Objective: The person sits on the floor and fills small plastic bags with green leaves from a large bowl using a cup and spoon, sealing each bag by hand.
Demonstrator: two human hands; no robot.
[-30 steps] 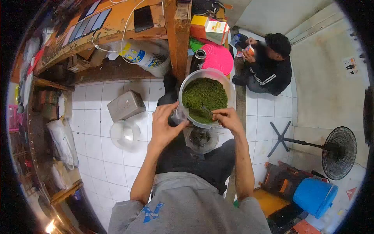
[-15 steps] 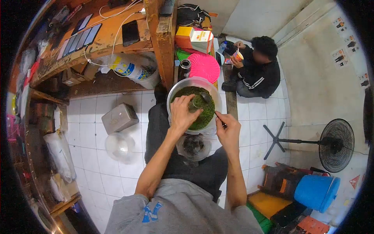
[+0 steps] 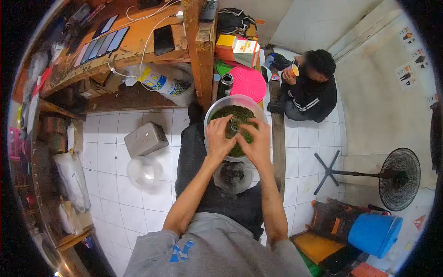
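A wide whitish bowl [image 3: 238,99] in front of me holds a heap of finely shredded green material [image 3: 237,111]. Above that heap, a small clear cup [image 3: 235,124] is gripped between my hands. My left hand [image 3: 219,138] curls around its left side. The fingers of my right hand [image 3: 256,144] close on it from the right, thumb toward my left hand. Nearer my body sits a clear tub [image 3: 232,177] with dark bits in it. No spoon shows in the bowl now.
Beyond the bowl are a dark open-topped canister [image 3: 225,82], a pink lid [image 3: 249,83] and a carton [image 3: 240,48]. A seated person [image 3: 310,87] holds a paper cup at the right. A metal-grey box [image 3: 146,139] and clear container [image 3: 143,174] stand on the floor.
My right hand has left the spoon handle at the bowl's right side and moved left onto the small cup. The view has shifted slightly. The seated person's paper cup is higher.
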